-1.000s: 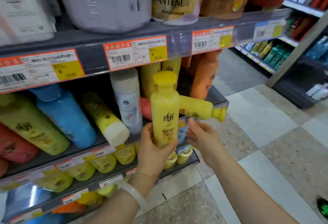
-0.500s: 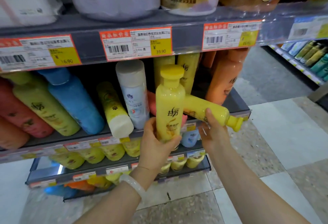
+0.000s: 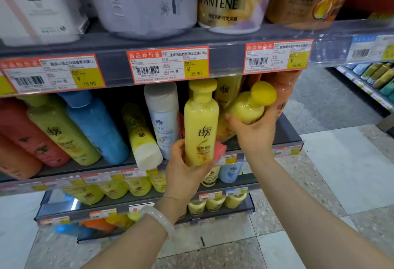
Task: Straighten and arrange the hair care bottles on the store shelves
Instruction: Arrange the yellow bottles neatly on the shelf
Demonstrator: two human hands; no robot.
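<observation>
an upright yellow bottle [image 3: 201,128] is held at the centre of the frame by the left hand [image 3: 184,168], whose fingers are wrapped around its lower part, thumb across the front near the base. its base sits at the front edge of the middle shelf [image 3: 288,138], just above the price strip. to its right a second yellow bottle [image 3: 248,109] is gripped by the right hand [image 3: 255,132] — tilted, its round cap [image 3: 263,93] pointing up and toward the camera, the fingers curled around its body from below. a pale bangle [image 3: 158,218] is worn on the left wrist.

left of centre, several bottles lean on the same shelf: a white-capped bottle [image 3: 164,119], a yellow bottle with a cream cap [image 3: 141,136], a blue bottle [image 3: 96,128], a yellow-green one [image 3: 61,134] and a red one [image 3: 27,134] at the far left. a peach bottle [image 3: 285,94] stands behind the right hand.

along the top of the frame, large tubs rest on the upper shelf — among them a pantene tub [image 3: 232,2]. price tags [image 3: 167,64] are fixed to that shelf's edge.
</observation>
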